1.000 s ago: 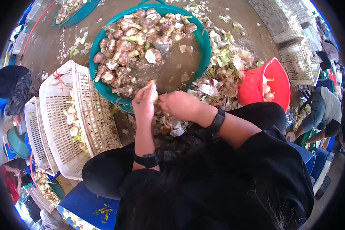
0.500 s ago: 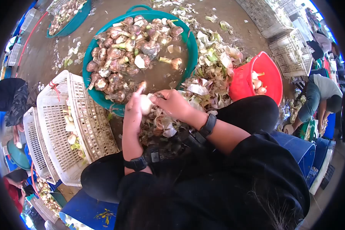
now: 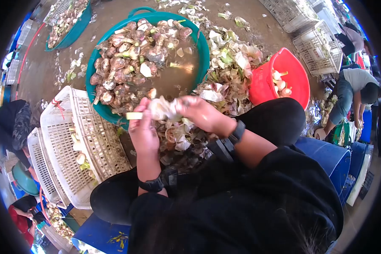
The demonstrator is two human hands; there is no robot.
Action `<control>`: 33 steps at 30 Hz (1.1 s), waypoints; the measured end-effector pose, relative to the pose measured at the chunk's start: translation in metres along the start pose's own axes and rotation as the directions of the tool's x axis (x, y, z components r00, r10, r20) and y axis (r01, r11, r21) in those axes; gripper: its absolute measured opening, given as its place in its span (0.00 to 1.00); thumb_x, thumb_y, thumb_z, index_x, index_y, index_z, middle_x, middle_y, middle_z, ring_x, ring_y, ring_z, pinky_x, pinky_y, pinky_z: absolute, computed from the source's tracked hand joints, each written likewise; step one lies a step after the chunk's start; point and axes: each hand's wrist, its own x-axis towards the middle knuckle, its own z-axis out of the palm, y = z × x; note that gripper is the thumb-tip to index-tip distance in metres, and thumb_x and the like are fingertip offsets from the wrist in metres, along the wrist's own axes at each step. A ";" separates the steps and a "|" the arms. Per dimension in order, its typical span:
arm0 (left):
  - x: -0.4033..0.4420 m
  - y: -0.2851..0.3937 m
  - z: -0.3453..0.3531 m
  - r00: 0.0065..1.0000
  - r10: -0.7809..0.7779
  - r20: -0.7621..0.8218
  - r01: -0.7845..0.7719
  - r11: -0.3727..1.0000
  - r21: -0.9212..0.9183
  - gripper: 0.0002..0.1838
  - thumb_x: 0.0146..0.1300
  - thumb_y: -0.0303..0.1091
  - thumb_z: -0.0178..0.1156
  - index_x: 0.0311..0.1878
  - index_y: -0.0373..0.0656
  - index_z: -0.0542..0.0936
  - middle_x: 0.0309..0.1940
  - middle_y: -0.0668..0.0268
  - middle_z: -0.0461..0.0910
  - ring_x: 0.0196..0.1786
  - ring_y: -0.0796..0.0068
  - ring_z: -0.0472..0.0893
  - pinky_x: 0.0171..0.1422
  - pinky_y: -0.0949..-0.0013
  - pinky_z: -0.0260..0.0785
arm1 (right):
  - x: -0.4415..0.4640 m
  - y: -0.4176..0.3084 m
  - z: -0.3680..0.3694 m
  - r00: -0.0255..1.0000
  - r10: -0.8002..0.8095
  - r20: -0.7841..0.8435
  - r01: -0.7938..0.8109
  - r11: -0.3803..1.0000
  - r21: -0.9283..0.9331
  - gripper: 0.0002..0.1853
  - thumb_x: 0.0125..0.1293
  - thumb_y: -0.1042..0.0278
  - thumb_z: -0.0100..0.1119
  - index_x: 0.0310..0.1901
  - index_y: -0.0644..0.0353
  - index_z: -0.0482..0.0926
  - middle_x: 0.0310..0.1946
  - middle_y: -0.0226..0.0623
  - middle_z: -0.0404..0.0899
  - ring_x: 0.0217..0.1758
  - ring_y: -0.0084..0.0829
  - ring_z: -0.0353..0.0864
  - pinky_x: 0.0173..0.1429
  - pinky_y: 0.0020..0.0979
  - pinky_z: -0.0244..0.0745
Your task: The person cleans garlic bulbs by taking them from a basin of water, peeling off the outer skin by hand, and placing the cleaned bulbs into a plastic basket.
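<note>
A: that red bucket (image 3: 260,82) is glossy plastic, right?
B: yep, smooth and shiny. green tub (image 3: 203,59) looks plastic too.
A: and the white crate (image 3: 101,137)?
B: plastic lattice, kinda matt and grubby.
A: what about that pale bulb (image 3: 157,109)?
B: papery skin, a bit blurred. peel heap (image 3: 230,78) is papery too, all crinkled. black shirt (image 3: 241,203) = matt cloth, blue drum (image 3: 324,154) = smooth plastic.

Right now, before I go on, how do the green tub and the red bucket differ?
Colour: the tub is green, the bucket red.
Size: the tub looks clearly wider than the bucket.
Contents: the tub holds a heap of brownish, dirty-looking bulbs beside murky liquid; the bucket shows only a few paler, cleaner bulbs.
Shared: both are open-topped and hold bulbs.
</note>
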 end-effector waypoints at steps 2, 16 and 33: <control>0.007 0.011 -0.010 0.905 -0.368 -0.213 0.304 0.911 -0.279 0.11 0.61 0.31 0.55 0.46 0.38 0.74 0.45 0.60 0.77 0.48 0.69 0.77 0.54 0.63 0.71 | -0.006 0.008 -0.006 0.901 -0.293 0.320 0.427 0.730 -0.533 0.09 0.62 0.65 0.55 0.39 0.61 0.77 0.30 0.37 0.78 0.33 0.28 0.77 0.39 0.32 0.72; -0.010 0.022 0.004 0.837 -0.495 -0.233 0.455 0.866 -0.207 0.11 0.64 0.42 0.51 0.41 0.44 0.69 0.43 0.59 0.74 0.46 0.64 0.76 0.47 0.61 0.72 | 0.000 0.003 0.025 0.792 -0.577 0.201 0.486 0.396 -0.779 0.25 0.51 0.72 0.63 0.54 0.57 0.72 0.45 0.45 0.74 0.43 0.38 0.76 0.45 0.30 0.73; -0.010 0.046 0.007 0.916 -0.323 -0.238 0.360 0.924 0.128 0.08 0.59 0.37 0.60 0.34 0.42 0.76 0.22 0.72 0.74 0.22 0.87 0.71 0.22 0.83 0.66 | -0.014 -0.010 0.003 0.701 -0.456 0.549 0.626 0.024 -0.780 0.05 0.53 0.73 0.52 0.32 0.58 0.71 0.28 0.36 0.68 0.35 0.38 0.74 0.35 0.36 0.74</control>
